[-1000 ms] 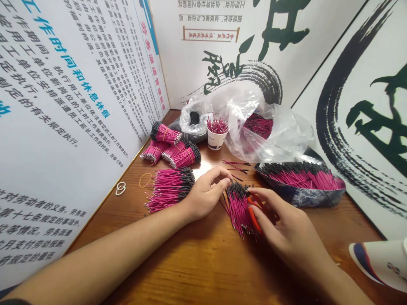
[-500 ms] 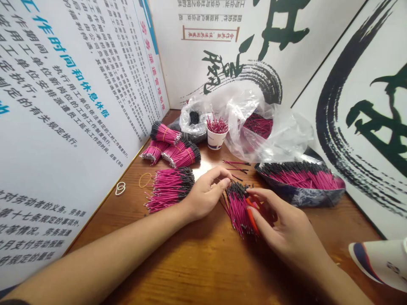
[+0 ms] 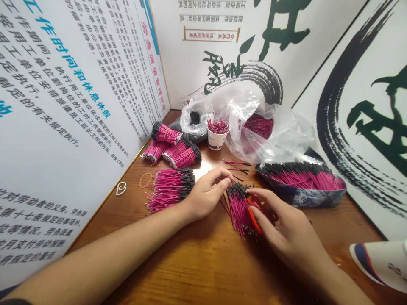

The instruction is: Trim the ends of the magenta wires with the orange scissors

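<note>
My left hand [image 3: 210,190] is closed in a pinch, thumb against forefinger, on a thin wire whose dark end barely shows. My right hand [image 3: 284,220] is wrapped round red-handled pliers [image 3: 255,218]; their jaws are hard to make out. Between and below both hands lies a loose pile of pink wires with black ends [image 3: 238,207], partly covered by the right fingers and the pliers. Beside my left wrist, a wide stack of the same wires [image 3: 170,188] rests on the wooden table [image 3: 190,262].
Banded wire bundles [image 3: 181,152] lie at the back left, near a rubber band [image 3: 146,180]. Behind stand a paper cup [image 3: 216,141] of wires and a clear plastic bag [image 3: 286,135]. A wire-filled tray [image 3: 305,197] sits right; another cup [image 3: 381,262] lies at the near right.
The pliers' red handles have swung slightly to the right in my right hand. My left hand keeps its pinch in nearly the same place.
</note>
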Tool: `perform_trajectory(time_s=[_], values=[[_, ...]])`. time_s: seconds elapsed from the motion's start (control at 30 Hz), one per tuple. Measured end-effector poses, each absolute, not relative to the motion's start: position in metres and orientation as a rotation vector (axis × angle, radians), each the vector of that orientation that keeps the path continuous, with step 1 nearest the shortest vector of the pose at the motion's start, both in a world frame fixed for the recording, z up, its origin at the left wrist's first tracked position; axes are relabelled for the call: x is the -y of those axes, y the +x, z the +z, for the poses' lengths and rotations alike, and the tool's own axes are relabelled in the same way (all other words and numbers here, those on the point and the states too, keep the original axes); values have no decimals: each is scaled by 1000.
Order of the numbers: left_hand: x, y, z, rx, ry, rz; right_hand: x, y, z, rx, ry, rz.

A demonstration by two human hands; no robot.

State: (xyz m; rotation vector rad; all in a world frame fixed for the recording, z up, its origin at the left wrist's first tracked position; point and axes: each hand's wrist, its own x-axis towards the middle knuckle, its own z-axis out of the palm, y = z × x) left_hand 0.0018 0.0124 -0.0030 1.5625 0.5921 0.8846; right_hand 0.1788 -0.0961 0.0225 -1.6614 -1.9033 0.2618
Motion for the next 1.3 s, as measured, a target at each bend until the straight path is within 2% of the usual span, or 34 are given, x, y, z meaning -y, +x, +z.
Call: perform_trajectory(time_s=[1.3], values=[[-12, 1, -3, -581, 1570, 879, 96, 180, 16, 1894, -1636, 246]])
